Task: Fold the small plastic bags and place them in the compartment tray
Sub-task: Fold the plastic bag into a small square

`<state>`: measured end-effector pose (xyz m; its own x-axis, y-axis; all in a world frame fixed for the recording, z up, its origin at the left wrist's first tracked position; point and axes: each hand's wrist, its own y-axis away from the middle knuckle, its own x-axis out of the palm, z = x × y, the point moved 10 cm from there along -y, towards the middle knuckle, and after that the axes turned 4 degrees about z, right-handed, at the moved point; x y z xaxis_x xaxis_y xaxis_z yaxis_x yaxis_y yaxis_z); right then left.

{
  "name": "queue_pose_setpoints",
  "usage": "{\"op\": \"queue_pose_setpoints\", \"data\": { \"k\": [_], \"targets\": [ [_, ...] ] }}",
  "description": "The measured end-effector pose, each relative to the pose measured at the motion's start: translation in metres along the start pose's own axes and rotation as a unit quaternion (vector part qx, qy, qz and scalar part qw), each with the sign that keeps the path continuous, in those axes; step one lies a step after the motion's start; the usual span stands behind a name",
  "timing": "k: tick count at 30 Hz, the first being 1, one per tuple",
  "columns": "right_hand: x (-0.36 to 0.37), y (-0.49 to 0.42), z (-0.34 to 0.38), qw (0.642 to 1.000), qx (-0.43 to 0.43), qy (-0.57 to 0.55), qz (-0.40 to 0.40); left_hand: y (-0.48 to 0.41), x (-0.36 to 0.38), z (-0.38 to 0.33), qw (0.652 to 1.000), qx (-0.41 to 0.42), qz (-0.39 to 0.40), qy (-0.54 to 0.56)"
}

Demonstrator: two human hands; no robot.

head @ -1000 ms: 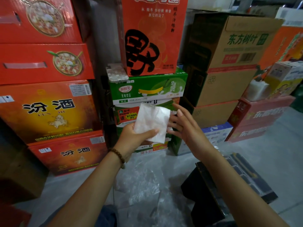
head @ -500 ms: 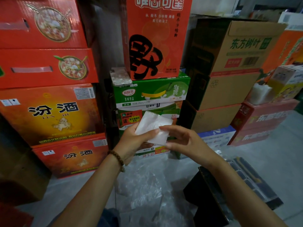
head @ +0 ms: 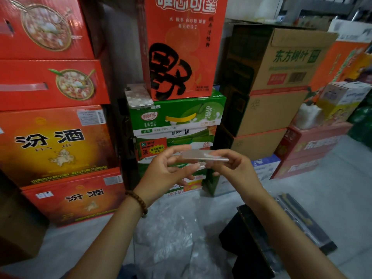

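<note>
One small plastic bag (head: 203,155) is held level at chest height, pinched at its ends by the left hand (head: 167,174) and right hand (head: 233,170), probably to flatten a fold. Loose bags (head: 171,234) lie below; the compartment tray (head: 308,224) sits by the right forearm.

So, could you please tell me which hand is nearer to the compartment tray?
Right. The right hand holds the bag up and to the left of the tray; the left hand grips it further left.

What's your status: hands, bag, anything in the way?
Left hand and right hand both have a grip on the bag. Bag folded flat, held in mid-air, not yet in the tray. Right forearm hides part of the tray.
</note>
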<state>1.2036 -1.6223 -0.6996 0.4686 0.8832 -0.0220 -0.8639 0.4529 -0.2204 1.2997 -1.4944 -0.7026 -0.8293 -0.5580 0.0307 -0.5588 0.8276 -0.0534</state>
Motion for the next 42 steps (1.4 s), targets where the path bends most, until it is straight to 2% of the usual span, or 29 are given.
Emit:
{"op": "queue_pose_setpoints", "data": {
  "k": [8,13,19,23,28,30,32,38,42],
  "targets": [
    [-0.004,0.004,0.000,0.997,0.039,-0.025,-0.054,0.000,-0.011,-0.008,0.994,0.061,-0.074,-0.042],
    [-0.005,0.006,-0.005,0.994,0.054,-0.032,-0.085,-0.001,-0.016,-0.008,0.992,0.067,-0.097,-0.051],
    [-0.002,0.006,-0.011,0.992,0.057,-0.039,-0.105,-0.003,-0.013,0.005,0.996,0.014,-0.091,-0.006],
    [-0.005,0.006,-0.017,0.987,0.068,-0.068,-0.126,-0.007,-0.013,0.011,0.995,0.007,-0.102,-0.003],
    [-0.012,0.002,-0.022,0.980,0.078,-0.087,-0.161,-0.015,-0.014,0.019,0.990,-0.024,-0.116,0.071],
    [-0.014,0.000,-0.021,0.979,0.071,-0.088,-0.172,-0.019,-0.009,0.023,0.994,-0.043,-0.093,0.045],
    [-0.013,-0.002,-0.020,0.981,0.061,-0.078,-0.167,-0.022,-0.001,0.028,0.996,-0.063,-0.063,0.020],
    [0.000,-0.010,-0.016,0.994,0.028,-0.018,-0.104,-0.033,0.005,0.037,0.985,-0.081,-0.067,0.140],
    [0.000,-0.013,-0.016,0.995,0.014,0.000,-0.097,-0.037,0.007,0.034,0.982,-0.065,-0.063,0.167]
  ]
}}
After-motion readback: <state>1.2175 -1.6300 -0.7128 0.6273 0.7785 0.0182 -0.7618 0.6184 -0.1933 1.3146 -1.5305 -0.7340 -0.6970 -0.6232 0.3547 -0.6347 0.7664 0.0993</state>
